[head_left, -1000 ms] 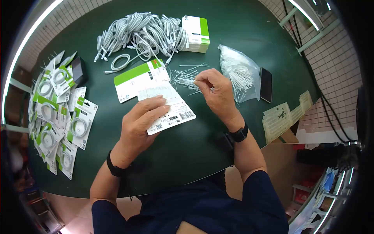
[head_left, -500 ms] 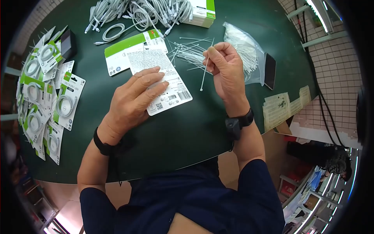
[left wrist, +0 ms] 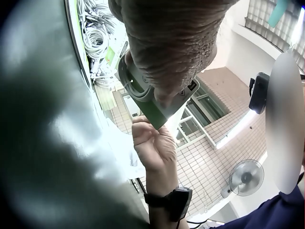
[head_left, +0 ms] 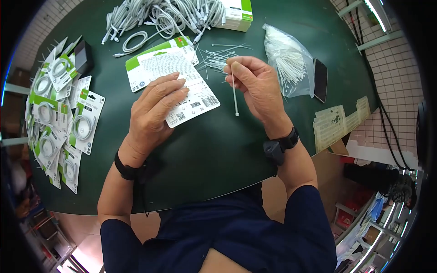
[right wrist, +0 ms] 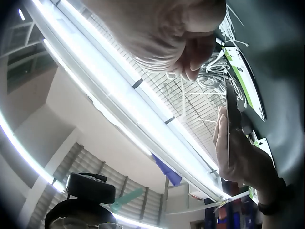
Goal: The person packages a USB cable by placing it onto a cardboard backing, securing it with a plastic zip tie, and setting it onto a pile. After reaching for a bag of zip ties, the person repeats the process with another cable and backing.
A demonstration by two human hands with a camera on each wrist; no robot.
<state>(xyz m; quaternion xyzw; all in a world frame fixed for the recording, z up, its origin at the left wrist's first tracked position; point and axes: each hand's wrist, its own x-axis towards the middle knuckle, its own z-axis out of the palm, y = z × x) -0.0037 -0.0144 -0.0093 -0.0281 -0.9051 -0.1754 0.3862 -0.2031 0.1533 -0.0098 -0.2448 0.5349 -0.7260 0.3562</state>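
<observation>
My left hand [head_left: 157, 102] holds a printed white packaging card [head_left: 200, 95], its fingers lying over the text side and its thumb hidden beneath. In the left wrist view, a coiled white cable [left wrist: 138, 90] shows against the card's green and white other face. Between thumb and fingertips my right hand [head_left: 261, 86] pinches a thin white cable tie [head_left: 236, 102], its head end pointing down toward my body. Just beyond that hand is a loose pile of cable ties [head_left: 216, 59]. Another green and white card [head_left: 134, 75] lies partly under the held one.
Packaged cables [head_left: 84, 123] are heaped at the left beside a black box [head_left: 83, 57]. A tangle of white cables [head_left: 168, 18] and a stack of cards [head_left: 236, 16] are at the back. Rightward lie a bag of cable ties [head_left: 289, 63], a phone [head_left: 320, 81] and taped paper [head_left: 330, 125].
My right hand has come away from the tie pile with a cable tie and moved toward the card. The tie, earlier sticking out both ways, now hangs downward. My left hand keeps its hold.
</observation>
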